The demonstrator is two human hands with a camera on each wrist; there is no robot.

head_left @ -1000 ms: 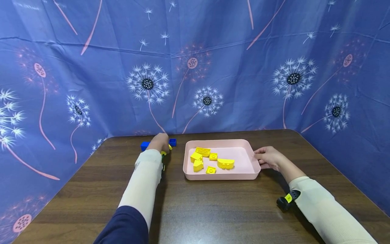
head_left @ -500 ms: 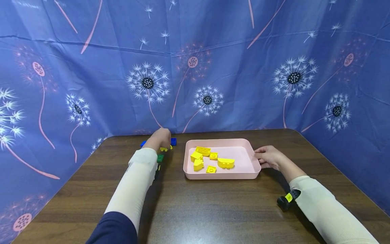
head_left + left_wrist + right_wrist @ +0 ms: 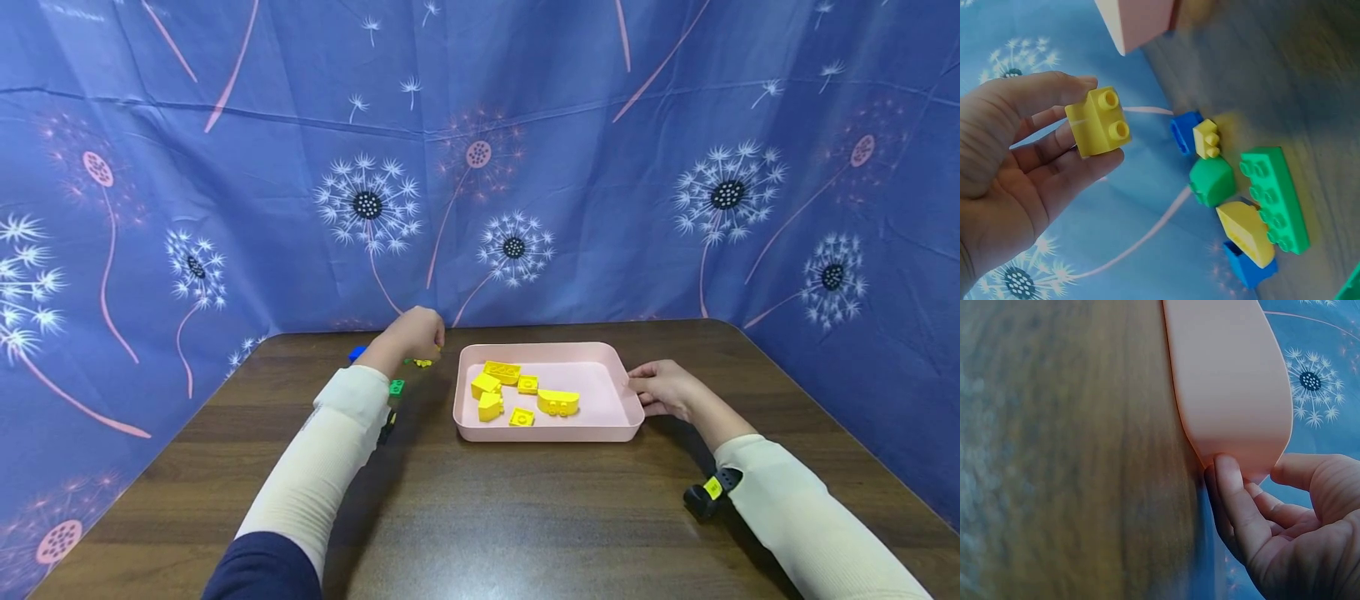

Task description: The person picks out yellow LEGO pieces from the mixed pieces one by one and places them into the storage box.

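Note:
My left hand (image 3: 412, 333) is raised over the far left of the table, left of the pink tray (image 3: 611, 392). Between thumb and fingers it pinches a small yellow toy building block (image 3: 1096, 124), its two round studs showing in the left wrist view. In the head view the hand mostly hides that block. My right hand (image 3: 667, 390) holds the tray's right end. Its thumb touches the rim and its fingers press the end wall low down, as the right wrist view shows. Several yellow blocks (image 3: 558, 403) lie in the tray's left and middle part.
Loose blocks lie on the table below my left hand: a long green block (image 3: 1275, 200), a rounded green block (image 3: 1213, 182), a small yellow block (image 3: 1206, 139), a curved yellow block (image 3: 1246, 231) and blue blocks (image 3: 1185, 132). A patterned blue cloth (image 3: 585, 167) hangs behind the table.
My left hand has lifted from the loose blocks and moved right toward the tray with the yellow block. A green block by the wrist has come into view. My right hand and the tray stay put.

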